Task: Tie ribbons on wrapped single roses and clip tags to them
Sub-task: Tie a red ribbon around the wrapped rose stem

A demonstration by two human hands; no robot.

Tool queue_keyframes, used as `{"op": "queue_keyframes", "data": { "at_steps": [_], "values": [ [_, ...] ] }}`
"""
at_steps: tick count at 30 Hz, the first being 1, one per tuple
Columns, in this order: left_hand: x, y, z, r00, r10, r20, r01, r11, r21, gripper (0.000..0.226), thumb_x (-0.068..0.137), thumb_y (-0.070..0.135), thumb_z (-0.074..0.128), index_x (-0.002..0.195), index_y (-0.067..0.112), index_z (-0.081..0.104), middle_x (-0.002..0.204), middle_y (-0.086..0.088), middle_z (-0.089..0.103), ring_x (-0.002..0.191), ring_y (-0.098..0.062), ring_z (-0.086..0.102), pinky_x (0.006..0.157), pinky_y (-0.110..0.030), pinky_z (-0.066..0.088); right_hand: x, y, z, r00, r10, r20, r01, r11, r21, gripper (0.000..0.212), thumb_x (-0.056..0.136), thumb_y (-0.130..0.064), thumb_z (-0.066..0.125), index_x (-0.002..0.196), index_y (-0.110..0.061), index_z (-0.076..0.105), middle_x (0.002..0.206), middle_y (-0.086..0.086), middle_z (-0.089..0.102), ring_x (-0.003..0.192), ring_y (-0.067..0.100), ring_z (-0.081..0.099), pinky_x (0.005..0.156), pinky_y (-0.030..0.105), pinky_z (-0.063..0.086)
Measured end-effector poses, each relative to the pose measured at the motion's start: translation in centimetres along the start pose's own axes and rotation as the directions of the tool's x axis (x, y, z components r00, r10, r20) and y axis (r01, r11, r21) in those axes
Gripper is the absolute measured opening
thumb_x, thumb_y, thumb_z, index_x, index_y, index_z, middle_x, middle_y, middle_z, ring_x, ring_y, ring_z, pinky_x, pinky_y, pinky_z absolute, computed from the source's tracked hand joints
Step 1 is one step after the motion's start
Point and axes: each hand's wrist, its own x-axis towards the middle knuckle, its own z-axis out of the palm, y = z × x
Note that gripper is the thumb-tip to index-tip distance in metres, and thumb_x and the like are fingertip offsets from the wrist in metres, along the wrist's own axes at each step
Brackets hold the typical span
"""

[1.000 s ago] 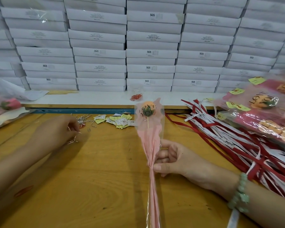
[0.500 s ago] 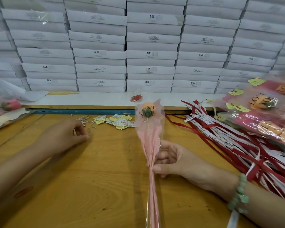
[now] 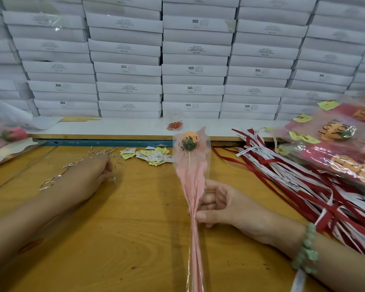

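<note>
Holding wrapped rose (image 3: 192, 173) upright mid-frame, right hand (image 3: 223, 205) fingers are clamping it; left hand (image 3: 93, 175) is touching paper clips (image 3: 99, 153), grip unclear.

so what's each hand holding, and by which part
The right hand pinches the wrapped rose at its gathered wrapper, below the bloom. The left hand is at the clips; its grip cannot be told.

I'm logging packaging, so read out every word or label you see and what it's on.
"SGS": labels on stacked white cardboard boxes.
"LOVE YOU": clear sleeve of the upright pink-wrapped orange rose.
"LOVE YOU": sleeve of a wrapped rose in the right-hand pile.
Too small or blurred: box fine print, white ribbons, yellow paper tags.
</note>
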Motion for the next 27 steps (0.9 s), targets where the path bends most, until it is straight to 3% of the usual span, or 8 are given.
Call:
{"op": "queue_keyframes", "data": {
  "at_steps": [6,10,12,14,20,27],
  "values": [
    [-1.8,5.4,-2.1,0.963,0.147,-0.227,-0.205,0.945,-0.255,0.028,0.096,0.004,0.05,0.086,0.029,0.044,0.08,0.004,0.058,0.074,-0.009,0.056,0.063,-0.027,0.043,0.1,0.1,0.0,1.0,-0.004,-0.011,0.004,1.0,0.005,0.039,0.083,-0.006,0.072,0.119,-0.016,0.06,0.1,0.003,0.071,0.091,0.015,0.067,0.069,0.021,0.055],
    [-5.5,10.9,-2.6,0.867,0.378,-0.325,-0.489,0.773,-0.405,0.032,0.091,0.005,0.059,0.088,0.034,0.047,0.083,0.012,0.054,0.076,-0.01,0.061,0.07,-0.021,0.049,0.0,0.0,0.2,1.0,-0.019,-0.014,0.019,1.0,0.021,0.039,0.078,-0.01,0.074,0.114,-0.02,0.062,0.099,0.002,0.071,0.09,0.013,0.067,0.068,0.02,0.055],
    [-7.3,12.9,-2.0,0.822,0.472,-0.318,-0.569,0.678,-0.465,0.026,0.087,0.017,0.067,0.09,0.037,0.05,0.089,0.018,0.053,0.08,-0.009,0.061,0.07,-0.018,0.05,0.0,0.0,0.3,1.0,-0.027,-0.016,0.027,0.999,0.026,0.038,0.078,-0.009,0.073,0.112,-0.021,0.062,0.099,0.003,0.071,0.089,0.013,0.067,0.067,0.02,0.055],
    [-8.6,14.0,-1.0,0.784,0.543,-0.302,-0.616,0.616,-0.492,0.01,0.086,0.031,0.058,0.092,0.037,0.051,0.093,0.019,0.053,0.083,-0.009,0.06,0.07,-0.019,0.051,0.0,0.1,0.4,0.999,-0.033,-0.019,0.034,0.999,0.025,0.036,0.079,-0.006,0.072,0.111,-0.02,0.062,0.1,0.007,0.071,0.088,0.015,0.067,0.068,0.023,0.054],
    [-9.1,13.8,0.4,0.698,0.623,-0.353,-0.712,0.557,-0.427,0.002,0.092,0.025,0.056,0.093,0.025,0.057,0.095,0.014,0.055,0.086,-0.007,0.058,0.069,-0.023,0.051,-0.1,0.0,0.5,1.0,-0.017,-0.026,0.017,1.0,-0.01,0.04,0.08,-0.004,0.071,0.117,-0.015,0.059,0.098,0.007,0.068,0.082,0.014,0.065,0.067,0.022,0.053],
    [-8.9,12.9,0.5,0.618,0.675,-0.402,-0.778,0.597,-0.195,0.013,0.098,0.021,0.049,0.096,0.018,0.061,0.098,0.007,0.058,0.085,-0.008,0.059,0.066,-0.028,0.051,-0.2,-0.1,0.4,1.0,-0.018,-0.023,0.017,1.0,-0.01,0.041,0.082,0.001,0.068,0.119,-0.015,0.057,0.095,0.0,0.071,0.08,0.012,0.067,0.066,0.02,0.053]
  ]
}}
